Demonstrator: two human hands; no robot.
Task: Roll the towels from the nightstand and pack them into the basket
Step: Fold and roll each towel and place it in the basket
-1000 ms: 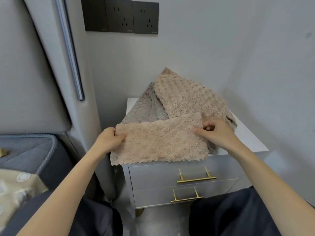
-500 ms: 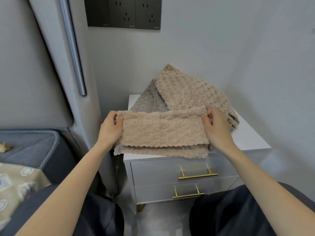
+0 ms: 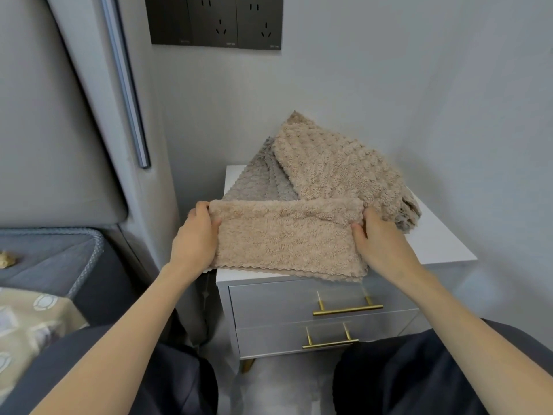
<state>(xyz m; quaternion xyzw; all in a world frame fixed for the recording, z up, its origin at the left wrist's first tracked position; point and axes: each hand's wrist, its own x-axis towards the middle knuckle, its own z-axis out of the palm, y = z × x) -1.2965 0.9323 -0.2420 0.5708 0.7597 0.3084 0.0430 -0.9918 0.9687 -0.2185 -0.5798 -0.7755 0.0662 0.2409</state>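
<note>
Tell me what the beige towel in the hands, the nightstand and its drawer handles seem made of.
The beige towel looks like plush microfibre fleece: fuzzy matte pile, scalloped edge. The nightstand seems painted or laminated board: smooth, flat, softly sheened; its core is hidden. The drawer handles look like brass-coloured metal: thin bars with a glint.

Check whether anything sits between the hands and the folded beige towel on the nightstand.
Nothing visible. The left hand and right hand grip the folded beige towel by its ends over the nightstand front; the other towels lie behind it. No basket in view.
</note>
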